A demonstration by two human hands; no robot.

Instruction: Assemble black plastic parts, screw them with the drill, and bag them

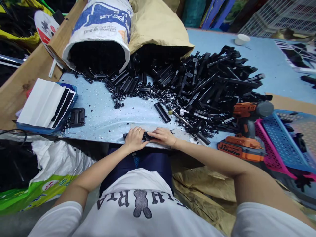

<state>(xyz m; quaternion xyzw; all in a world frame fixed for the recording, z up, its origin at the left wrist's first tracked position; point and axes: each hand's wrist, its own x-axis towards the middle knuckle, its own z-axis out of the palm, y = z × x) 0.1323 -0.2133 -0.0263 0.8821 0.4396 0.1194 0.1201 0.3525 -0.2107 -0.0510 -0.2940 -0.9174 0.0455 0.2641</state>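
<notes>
At the front edge of the blue table, a slim black plastic part (pixel 146 137) lies under my fingers. My left hand (pixel 134 139) is closed over it, and one dark end sticks out to the left of that hand. From the other side my right hand (pixel 163 136) grips its right end with fingers pressed together. The part's far right end is hidden by my hand. Just beyond my right hand lies a black grooved strip (pixel 162 112). Beside it is a thin screwdriver-like tool (pixel 182 119) with a yellowish end, partly among loose parts.
A big heap of black parts (pixel 212 82) and scattered screws (pixel 165 95) cover the middle and right. Two sacks (pixel 103 23) (pixel 160 26) open towards me. An orange cordless drill (pixel 243 144) stands right, near blue and pink baskets (pixel 278 131). A blue basket (pixel 34 127) with cards sits left.
</notes>
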